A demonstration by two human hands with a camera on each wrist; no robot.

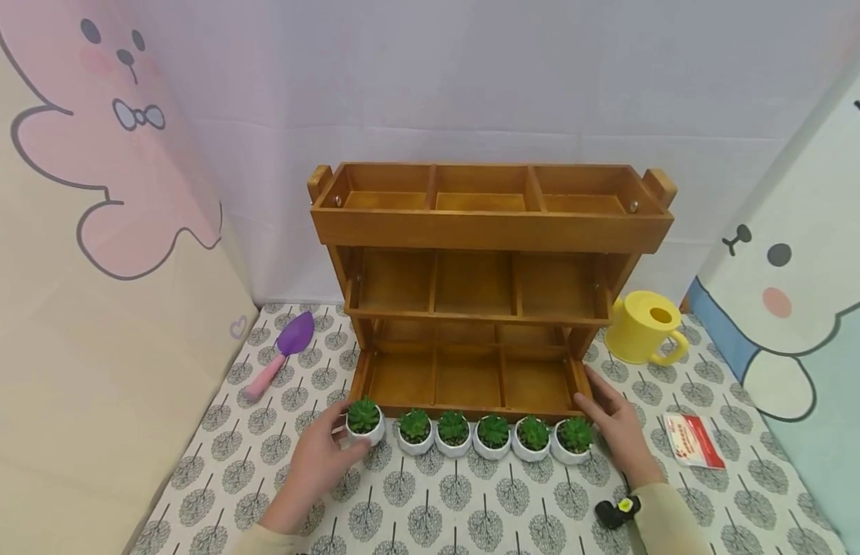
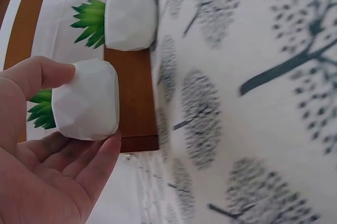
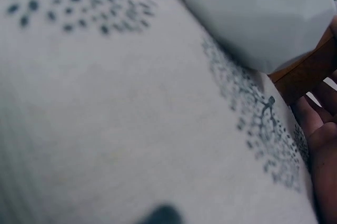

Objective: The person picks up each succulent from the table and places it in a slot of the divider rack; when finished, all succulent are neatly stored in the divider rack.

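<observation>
Between thumb and fingers, my left hand (image 1: pixel 324 455) holds a small potted succulent (image 1: pixel 364 422) in a faceted white pot (image 2: pixel 87 100). It is in front of the left front corner of a brown wooden three-tier shelf (image 1: pixel 492 231). Several matching succulents stand in a row to its right along the shelf's front edge, the rightmost potted succulent (image 1: pixel 571 442) close to my right hand (image 1: pixel 620 432). That hand rests on the shelf's right front corner, fingers along the outer side and thumb at the front. In the right wrist view its fingers (image 3: pixel 321 129) are partly cut off.
On the left of the patterned tablecloth (image 1: pixel 430 509) lies a purple trowel with a pink handle (image 1: pixel 283 354). A yellow watering can (image 1: pixel 641 327) stands right of the shelf. Nearer, at the right, is a red and white packet (image 1: pixel 693 441). Curtains (image 1: pixel 492 85) enclose the back and sides.
</observation>
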